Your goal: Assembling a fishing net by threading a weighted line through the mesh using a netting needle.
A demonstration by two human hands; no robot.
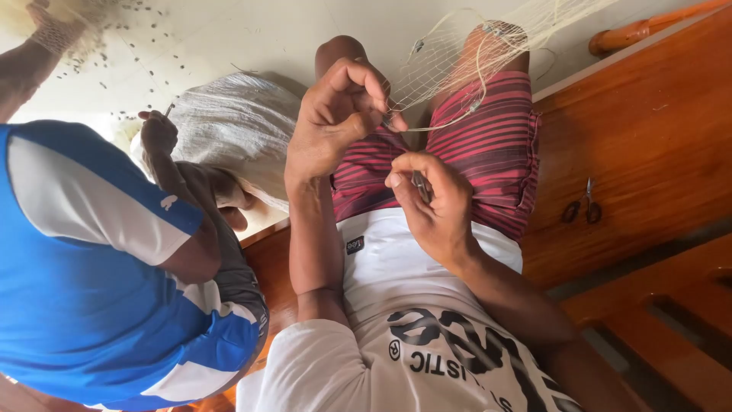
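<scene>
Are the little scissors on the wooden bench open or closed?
Closed. The scissors lie flat on the bench, blades together in one thin point, the two handle loops side by side. No hand touches them.

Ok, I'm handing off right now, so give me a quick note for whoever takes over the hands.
Left hand: pinching a strand of the net draped over the knees.
Right hand: closed on a thin tool, close to that strand.
Scissors: lying untouched on the wooden bench, to the right.
Co-worker's hand: busy apart, on the left.
Done and left: this view does not show.
</scene>
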